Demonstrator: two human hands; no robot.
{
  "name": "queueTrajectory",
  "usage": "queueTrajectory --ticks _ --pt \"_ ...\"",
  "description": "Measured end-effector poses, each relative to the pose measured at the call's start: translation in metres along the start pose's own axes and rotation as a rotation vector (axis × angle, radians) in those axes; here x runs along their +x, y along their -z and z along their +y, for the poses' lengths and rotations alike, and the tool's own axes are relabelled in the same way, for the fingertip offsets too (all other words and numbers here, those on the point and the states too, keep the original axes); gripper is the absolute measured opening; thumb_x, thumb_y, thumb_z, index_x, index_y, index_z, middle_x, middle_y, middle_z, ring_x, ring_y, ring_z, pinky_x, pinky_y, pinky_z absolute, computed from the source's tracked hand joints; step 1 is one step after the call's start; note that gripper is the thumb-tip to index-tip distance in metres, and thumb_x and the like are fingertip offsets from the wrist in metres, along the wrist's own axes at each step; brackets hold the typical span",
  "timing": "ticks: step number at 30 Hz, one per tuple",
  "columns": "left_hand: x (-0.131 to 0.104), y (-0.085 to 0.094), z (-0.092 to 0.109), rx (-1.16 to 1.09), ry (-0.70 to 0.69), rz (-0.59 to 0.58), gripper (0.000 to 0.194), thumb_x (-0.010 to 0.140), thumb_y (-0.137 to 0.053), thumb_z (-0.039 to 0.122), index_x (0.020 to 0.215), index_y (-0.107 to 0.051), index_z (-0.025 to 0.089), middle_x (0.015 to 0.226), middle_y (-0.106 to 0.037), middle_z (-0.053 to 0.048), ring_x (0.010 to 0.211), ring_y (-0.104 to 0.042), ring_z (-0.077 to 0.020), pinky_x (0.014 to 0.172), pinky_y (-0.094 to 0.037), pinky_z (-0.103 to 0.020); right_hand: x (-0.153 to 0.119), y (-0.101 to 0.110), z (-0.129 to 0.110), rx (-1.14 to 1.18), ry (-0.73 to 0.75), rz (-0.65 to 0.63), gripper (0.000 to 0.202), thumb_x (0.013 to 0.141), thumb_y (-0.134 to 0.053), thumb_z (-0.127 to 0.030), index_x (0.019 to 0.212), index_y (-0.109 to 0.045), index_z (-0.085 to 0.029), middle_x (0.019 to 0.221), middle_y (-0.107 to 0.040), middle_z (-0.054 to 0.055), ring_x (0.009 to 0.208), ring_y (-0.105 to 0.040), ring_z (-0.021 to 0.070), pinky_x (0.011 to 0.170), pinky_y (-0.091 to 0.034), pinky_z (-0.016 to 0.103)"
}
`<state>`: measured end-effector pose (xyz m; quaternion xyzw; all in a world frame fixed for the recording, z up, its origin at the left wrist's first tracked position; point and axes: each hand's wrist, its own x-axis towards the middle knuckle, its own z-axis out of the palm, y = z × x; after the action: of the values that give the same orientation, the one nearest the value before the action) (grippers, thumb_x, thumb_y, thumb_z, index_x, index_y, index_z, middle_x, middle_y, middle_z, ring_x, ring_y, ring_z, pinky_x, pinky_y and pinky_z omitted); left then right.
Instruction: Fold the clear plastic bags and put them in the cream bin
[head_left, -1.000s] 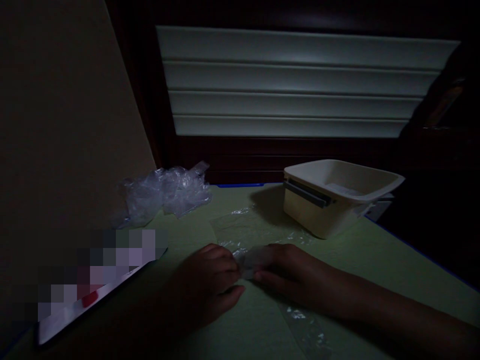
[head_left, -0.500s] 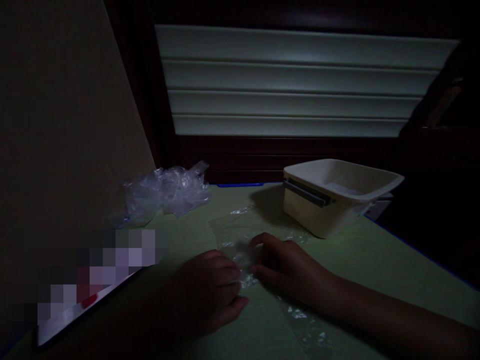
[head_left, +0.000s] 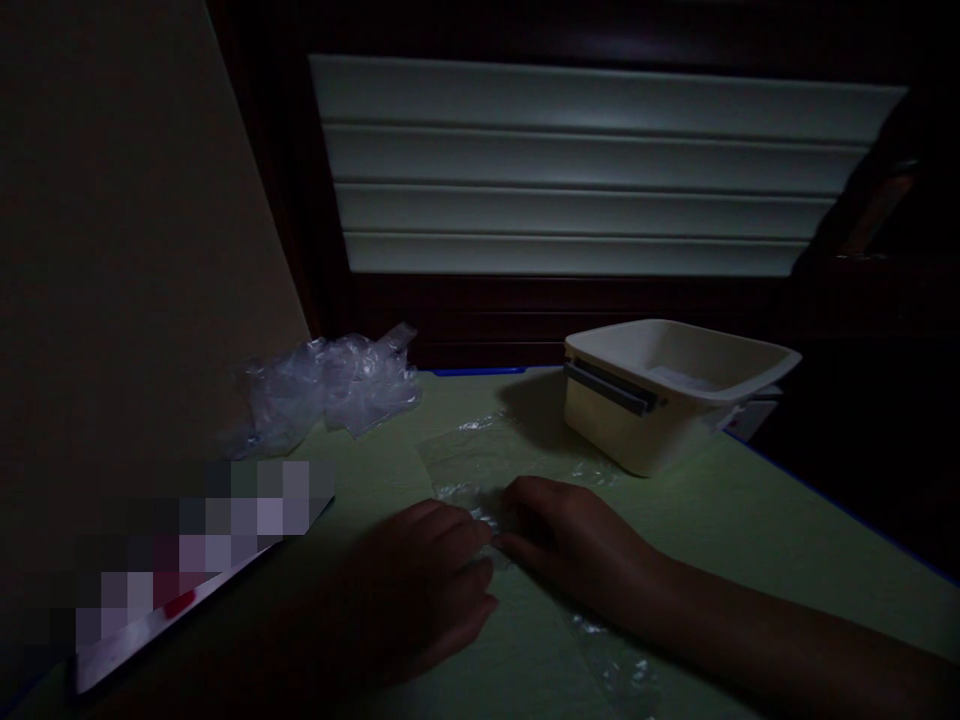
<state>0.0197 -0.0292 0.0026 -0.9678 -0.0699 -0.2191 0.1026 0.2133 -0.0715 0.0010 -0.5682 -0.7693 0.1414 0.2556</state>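
A clear plastic sheet or bag [head_left: 480, 455] lies spread on the green table [head_left: 750, 520], running from behind my hands down toward the near edge. My left hand [head_left: 435, 580] rests on it from the left, fingers curled together, and whether they pinch the film is too dark to tell. From the right, my right hand [head_left: 562, 530] reaches over the plastic with thumb and index finger bent toward the left fingertips. What lies between its fingers is hidden in shadow. The fingertips of both hands nearly meet.
Crumpled clear plastic [head_left: 337, 385] is heaped at the back left. A cream bin [head_left: 637, 430] with a grey handle stands at the back right. A flat, partly pixelated object [head_left: 127, 650] lies at the left, and a louvred panel [head_left: 585, 160] rises behind the table.
My right index finger has lowered and curled inward, and its fingertips are closer to my left hand. The left fingers have shifted slightly.
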Motion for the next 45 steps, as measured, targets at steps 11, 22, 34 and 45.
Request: queueTrajectory --ticks 11,22,34,45 --pt "-0.002 -0.008 -0.004 -0.062 -0.034 -0.074 0.019 0.085 -0.045 0.020 0.071 -0.056 0.013 0.068 -0.057 -0.003 0.067 -0.052 -0.0170 0.067 -0.045 -0.034 0.001 0.015 -0.009 0.006 0.009 -0.067 0.021 0.085 -0.042 -0.020 0.084 -0.062 -0.015 0.071 -0.065 0.005 0.061 -0.058 0.0139 0.056 -0.038 0.022" --pt "-0.001 -0.007 -0.002 -0.035 0.041 -0.026 0.019 0.085 -0.043 0.019 0.079 -0.059 0.012 0.076 -0.061 -0.006 0.071 -0.055 -0.0190 0.067 -0.049 -0.035 0.003 0.014 -0.008 0.289 0.003 -0.112 0.020 0.081 -0.041 -0.012 0.076 -0.060 -0.014 0.068 -0.061 0.002 0.061 -0.054 0.0121 0.056 -0.041 0.022" --pt "-0.001 -0.007 -0.002 -0.028 0.046 -0.068 0.018 0.083 -0.045 0.017 0.070 -0.056 0.014 0.067 -0.054 -0.003 0.063 -0.049 -0.0170 0.058 -0.044 -0.031 -0.003 0.021 -0.014 -0.065 0.429 -0.231 0.036 0.076 -0.045 -0.003 0.107 -0.058 -0.013 0.102 -0.064 0.009 0.097 -0.057 0.0174 0.087 -0.042 0.028" --pt "0.000 -0.007 -0.001 -0.040 0.052 -0.058 0.022 0.085 -0.043 0.017 0.070 -0.058 0.012 0.067 -0.056 -0.004 0.063 -0.051 -0.0178 0.058 -0.046 -0.032 -0.001 0.021 0.007 -0.256 0.412 -0.216 0.039 0.081 -0.045 -0.006 0.119 -0.053 -0.010 0.125 -0.053 0.014 0.113 -0.051 0.0199 0.096 -0.040 0.032"
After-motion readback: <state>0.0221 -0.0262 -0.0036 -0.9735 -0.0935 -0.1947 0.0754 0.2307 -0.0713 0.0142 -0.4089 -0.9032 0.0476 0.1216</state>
